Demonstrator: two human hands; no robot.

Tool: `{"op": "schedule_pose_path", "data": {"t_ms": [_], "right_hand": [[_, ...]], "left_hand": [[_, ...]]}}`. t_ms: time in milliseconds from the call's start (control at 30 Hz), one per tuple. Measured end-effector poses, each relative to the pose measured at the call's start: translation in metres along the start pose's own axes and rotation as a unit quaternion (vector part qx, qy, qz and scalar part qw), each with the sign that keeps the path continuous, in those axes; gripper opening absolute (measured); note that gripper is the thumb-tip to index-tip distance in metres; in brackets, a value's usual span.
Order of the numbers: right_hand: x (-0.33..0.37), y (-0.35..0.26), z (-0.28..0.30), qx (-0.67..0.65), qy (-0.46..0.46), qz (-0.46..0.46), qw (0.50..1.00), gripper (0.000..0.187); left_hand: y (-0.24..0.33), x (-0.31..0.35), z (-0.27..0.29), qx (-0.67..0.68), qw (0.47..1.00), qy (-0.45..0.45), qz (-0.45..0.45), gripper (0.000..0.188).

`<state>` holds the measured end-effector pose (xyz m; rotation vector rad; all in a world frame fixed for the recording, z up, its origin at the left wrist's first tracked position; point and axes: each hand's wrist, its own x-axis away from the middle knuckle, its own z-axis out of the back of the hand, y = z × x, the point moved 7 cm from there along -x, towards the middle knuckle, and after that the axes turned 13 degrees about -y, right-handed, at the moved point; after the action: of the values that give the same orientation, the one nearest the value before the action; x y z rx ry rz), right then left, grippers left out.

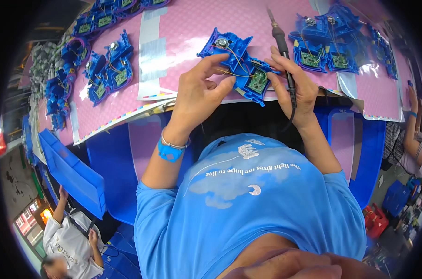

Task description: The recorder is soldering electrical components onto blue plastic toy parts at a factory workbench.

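A blue plastic casing (239, 48) lies opened in two halves at the table's near edge. Its left half carries a round silver speaker (222, 43); the right half holds a green circuit board (257, 81). Thin yellowish wires (236, 74) run between the halves. My left hand (199, 88) is at the casing's left side, index finger and thumb apart with wires between them. In my right hand (297, 86) a black-handled soldering iron (281, 39) rests among the fingers, its tip pointing away from me. The right fingertips are at the casing's right edge.
More opened blue casings with boards stand at left (120, 60) and right (339, 60). A row of casings (57, 95) lines the far left. Blue plastic bins (73, 172) sit below the table edge. Other people are at lower left (73, 237) and far right (413, 139).
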<state>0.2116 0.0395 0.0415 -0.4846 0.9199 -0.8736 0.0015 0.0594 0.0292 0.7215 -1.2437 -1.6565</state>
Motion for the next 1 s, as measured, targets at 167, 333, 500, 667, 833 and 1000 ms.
{"op": "schedule_pose_path", "data": {"t_ms": [167,333,500,667,833,1000], "right_hand": [[0.004,0.0,-0.006,-0.03,-0.01,0.012,0.999,0.043],[0.001,-0.006,-0.009,-0.007,-0.014,0.029,0.999,0.04],[0.004,-0.005,-0.012,0.022,0.014,0.031,0.999,0.038],[0.006,-0.011,-0.008,0.02,0.019,0.022,0.999,0.035],[0.006,-0.009,-0.009,0.022,0.022,0.023,0.999,0.035],[0.005,-0.033,0.008,0.103,0.022,0.087,0.991,0.029]], "left_hand": [[-0.023,0.027,0.014,0.303,0.944,0.129,-0.018,0.029],[0.0,0.026,0.036,-0.086,0.963,0.218,-0.136,0.027],[0.021,0.0,0.025,-0.311,0.907,0.165,-0.231,0.02],[0.036,0.016,0.029,-0.317,0.909,0.139,-0.231,0.02],[0.009,0.053,0.039,-0.306,0.944,0.074,-0.1,0.023],[-0.02,0.056,0.046,0.296,0.95,0.095,-0.036,0.033]]}}
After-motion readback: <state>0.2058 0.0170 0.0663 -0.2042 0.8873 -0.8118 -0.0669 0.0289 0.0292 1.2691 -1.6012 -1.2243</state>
